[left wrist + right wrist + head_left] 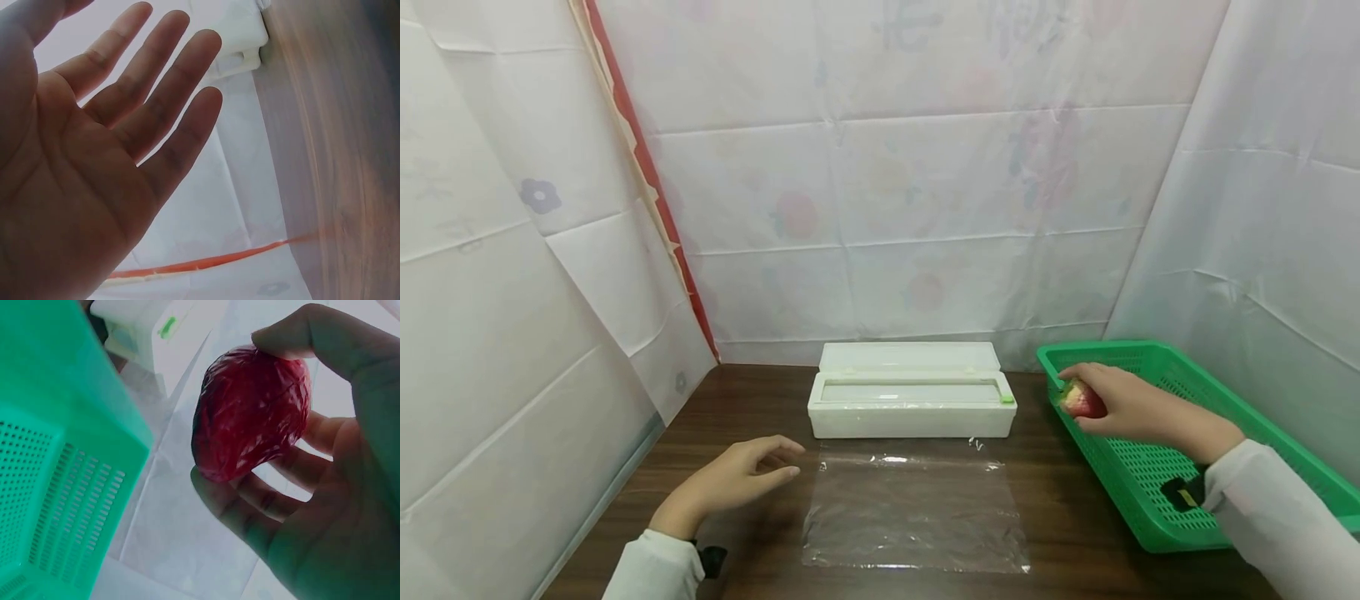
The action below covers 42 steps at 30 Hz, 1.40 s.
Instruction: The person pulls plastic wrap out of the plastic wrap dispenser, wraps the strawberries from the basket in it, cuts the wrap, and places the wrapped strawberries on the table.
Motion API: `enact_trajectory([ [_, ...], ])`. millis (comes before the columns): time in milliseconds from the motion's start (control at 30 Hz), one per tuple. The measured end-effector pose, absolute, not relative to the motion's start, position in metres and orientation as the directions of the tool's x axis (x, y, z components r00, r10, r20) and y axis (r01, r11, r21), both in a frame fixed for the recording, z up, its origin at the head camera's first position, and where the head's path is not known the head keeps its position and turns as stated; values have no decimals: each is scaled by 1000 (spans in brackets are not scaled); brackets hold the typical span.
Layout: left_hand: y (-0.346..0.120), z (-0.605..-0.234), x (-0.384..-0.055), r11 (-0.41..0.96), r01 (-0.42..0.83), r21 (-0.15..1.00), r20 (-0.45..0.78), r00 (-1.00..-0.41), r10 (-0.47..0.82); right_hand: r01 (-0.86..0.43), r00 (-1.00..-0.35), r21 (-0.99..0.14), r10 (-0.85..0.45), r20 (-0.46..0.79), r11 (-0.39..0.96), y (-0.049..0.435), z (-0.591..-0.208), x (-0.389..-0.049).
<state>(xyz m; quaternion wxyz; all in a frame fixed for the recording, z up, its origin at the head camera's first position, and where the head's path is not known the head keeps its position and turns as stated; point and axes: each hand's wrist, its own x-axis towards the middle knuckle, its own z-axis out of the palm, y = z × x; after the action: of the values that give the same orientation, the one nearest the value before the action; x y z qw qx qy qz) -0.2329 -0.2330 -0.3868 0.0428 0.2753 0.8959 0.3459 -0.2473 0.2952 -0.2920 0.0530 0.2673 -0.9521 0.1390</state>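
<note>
My right hand (pixel 1123 408) holds a red apple (pixel 1082 400) between thumb and fingers, over the left rim of the green basket (pixel 1122 492). In the right wrist view the apple (pixel 253 415) looks dark red, with a shiny, creased clear film around it. My left hand (pixel 737 475) hovers left of a flat sheet of cling film (pixel 917 517) on the table. Its fingers (pixel 184 147) are spread and loosely bent, and nothing lies in the palm. Behind the sheet stands a white cling film dispenser box (pixel 913 422), its lid (pixel 910 358) raised.
The dark wooden table (pixel 752 400) carries the dispenser in the middle and the basket at the right. A small green slider (pixel 1007 399) sits on the dispenser's right end. White printed sheets (pixel 925 183) hang as walls at the back and both sides.
</note>
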Motion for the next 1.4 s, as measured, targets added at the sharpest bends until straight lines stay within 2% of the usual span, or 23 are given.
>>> enact_trajectory([
  [300,-215,-386,-238,573,524,630,159,-810,565,-563,-826,-305,-534,182,768,272,-295,-243],
  [733,-194,-384,-241,558,534,635,149,-793,590,-641,-767,-227,-597,237,733,244,-308,-244],
  [1067,-185,-383,-243,554,538,636,139,-785,603,-651,-756,-345,-615,221,676,232,-317,-240],
  [1400,-166,-381,-248,528,574,626,151,-753,640,-679,-728,-378,-645,232,629,207,-323,-235],
])
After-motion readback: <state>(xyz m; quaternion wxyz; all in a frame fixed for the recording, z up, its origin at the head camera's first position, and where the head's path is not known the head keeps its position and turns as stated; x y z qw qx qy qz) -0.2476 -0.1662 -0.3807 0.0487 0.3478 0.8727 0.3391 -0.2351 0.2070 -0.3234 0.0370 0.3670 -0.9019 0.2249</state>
